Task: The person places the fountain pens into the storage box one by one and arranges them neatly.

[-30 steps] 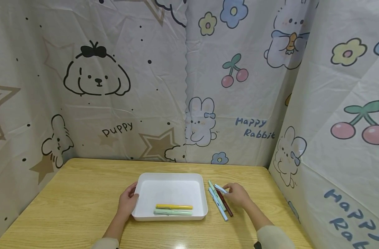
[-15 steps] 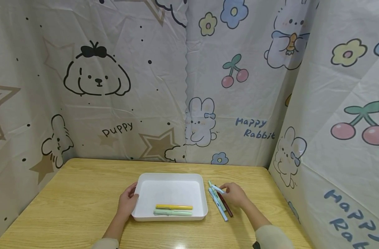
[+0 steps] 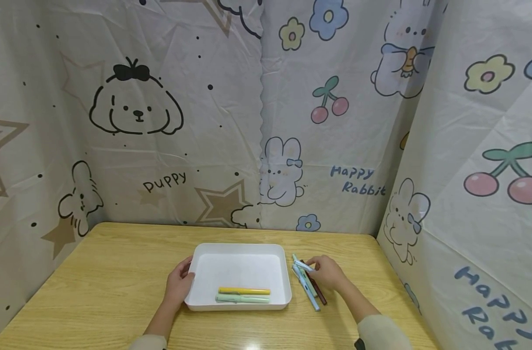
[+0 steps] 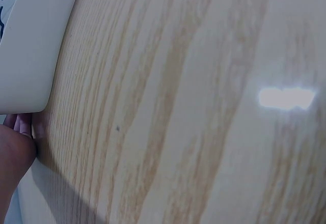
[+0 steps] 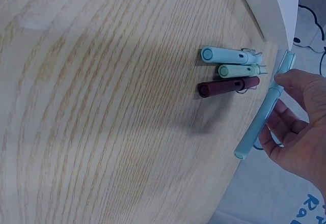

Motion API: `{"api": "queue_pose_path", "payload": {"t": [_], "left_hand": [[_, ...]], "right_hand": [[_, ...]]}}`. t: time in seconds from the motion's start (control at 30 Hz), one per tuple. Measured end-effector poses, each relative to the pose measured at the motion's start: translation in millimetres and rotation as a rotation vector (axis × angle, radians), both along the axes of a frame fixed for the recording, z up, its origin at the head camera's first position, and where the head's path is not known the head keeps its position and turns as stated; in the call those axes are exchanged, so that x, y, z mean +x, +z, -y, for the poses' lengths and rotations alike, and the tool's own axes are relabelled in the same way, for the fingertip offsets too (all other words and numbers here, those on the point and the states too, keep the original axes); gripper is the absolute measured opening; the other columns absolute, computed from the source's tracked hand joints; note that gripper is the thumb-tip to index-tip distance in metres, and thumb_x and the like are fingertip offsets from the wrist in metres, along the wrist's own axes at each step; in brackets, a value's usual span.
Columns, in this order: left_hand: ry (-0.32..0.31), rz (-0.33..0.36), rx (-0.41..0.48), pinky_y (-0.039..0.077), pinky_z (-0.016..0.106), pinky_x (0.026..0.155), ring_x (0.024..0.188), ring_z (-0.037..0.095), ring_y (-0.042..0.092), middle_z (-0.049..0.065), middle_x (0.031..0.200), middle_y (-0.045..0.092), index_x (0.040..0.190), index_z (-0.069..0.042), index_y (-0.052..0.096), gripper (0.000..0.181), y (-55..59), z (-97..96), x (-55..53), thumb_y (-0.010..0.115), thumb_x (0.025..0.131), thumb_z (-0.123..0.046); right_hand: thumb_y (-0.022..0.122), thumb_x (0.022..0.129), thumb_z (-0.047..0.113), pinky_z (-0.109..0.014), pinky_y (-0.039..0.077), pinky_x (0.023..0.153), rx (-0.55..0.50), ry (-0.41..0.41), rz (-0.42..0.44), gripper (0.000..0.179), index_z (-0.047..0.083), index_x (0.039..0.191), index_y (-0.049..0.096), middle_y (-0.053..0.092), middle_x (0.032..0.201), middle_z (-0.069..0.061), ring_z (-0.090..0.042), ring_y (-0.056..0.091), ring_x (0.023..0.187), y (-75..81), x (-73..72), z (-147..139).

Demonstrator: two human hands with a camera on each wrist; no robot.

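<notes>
Pen (image 5: 261, 114), light blue, is pinched by the right hand (image 3: 329, 273), while the left hand (image 3: 177, 285) holds the white tray (image 3: 237, 267).

White tray (image 3: 241, 267): one. Yellow pen (image 3: 245, 290): one. Dark red pen (image 5: 222, 87): one. Light green pens (image 5: 235, 71): two. Light blue pens (image 5: 262, 116): two. Pens in total: six. Left hand (image 3: 179, 283): one. Right hand (image 3: 330, 273): one. Hands in total: two. Surface (image 3: 121, 272): one.

Moderate, diffuse light in all 3 views. Glare: 1 small spot near the lower frame edge on the tabletop (image 3: 134, 262), head view; 1 blown-out patch, left wrist view. Soft shadows lie beside the left hand (image 4: 16, 152) and the pens (image 5: 237, 71). Wrist views: cooler tone.
</notes>
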State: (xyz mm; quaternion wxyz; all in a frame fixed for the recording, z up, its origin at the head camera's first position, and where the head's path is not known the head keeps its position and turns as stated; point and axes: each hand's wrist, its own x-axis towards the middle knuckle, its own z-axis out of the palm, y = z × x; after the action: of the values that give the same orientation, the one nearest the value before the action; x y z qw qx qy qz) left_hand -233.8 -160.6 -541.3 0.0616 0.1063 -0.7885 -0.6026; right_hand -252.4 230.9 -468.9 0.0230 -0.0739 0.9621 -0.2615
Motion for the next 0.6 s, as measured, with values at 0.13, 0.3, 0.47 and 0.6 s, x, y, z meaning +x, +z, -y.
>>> {"api": "queue_pose_path", "payload": {"t": [0.13,0.3,0.47,0.6], "left_hand": [[0.004,-0.001,0.000,0.040,0.047,0.098,0.121,0.036,0.047,0.025,0.136,0.046,0.139,-0.002,0.041,0.048,-1.0,-0.1,-0.8,0.041,0.091,0.000],[0.002,0.001,0.008,0.041,0.046,0.098,0.121,0.035,0.047,0.025,0.137,0.046,0.139,-0.002,0.041,0.048,-0.3,-0.7,-1.9,0.041,0.091,0.000],[0.005,-0.006,0.011,0.042,0.045,0.097,0.120,0.035,0.048,0.025,0.136,0.047,0.139,-0.002,0.041,0.048,0.1,-0.5,-1.8,0.041,0.091,-0.001],[0.003,0.000,0.012,0.042,0.046,0.097,0.120,0.034,0.048,0.025,0.137,0.046,0.139,-0.002,0.041,0.048,-0.6,-0.5,-1.4,0.041,0.091,0.000]], "right_hand": [[0.065,0.082,0.010,-0.025,0.033,0.050,0.009,0.014,-0.001,0.020,0.007,0.101,0.071,0.049,0.069,-0.002,-0.014,0.043,0.060,-2.7,-2.7,-0.1],[0.066,0.082,0.012,-0.025,0.033,0.049,0.012,0.026,-0.002,0.021,0.008,0.102,0.070,0.050,0.066,-0.001,-0.013,0.042,0.056,-3.8,-5.8,1.2],[0.064,0.080,0.008,-0.024,0.031,0.047,-0.006,0.056,0.003,0.023,0.006,0.103,0.070,0.049,0.065,-0.001,-0.012,0.040,0.054,-1.8,-5.1,3.0],[0.062,0.079,0.006,-0.023,0.030,0.046,-0.014,0.073,0.010,0.026,0.005,0.104,0.069,0.049,0.065,-0.002,-0.012,0.039,0.053,0.3,-4.0,5.7]]}}
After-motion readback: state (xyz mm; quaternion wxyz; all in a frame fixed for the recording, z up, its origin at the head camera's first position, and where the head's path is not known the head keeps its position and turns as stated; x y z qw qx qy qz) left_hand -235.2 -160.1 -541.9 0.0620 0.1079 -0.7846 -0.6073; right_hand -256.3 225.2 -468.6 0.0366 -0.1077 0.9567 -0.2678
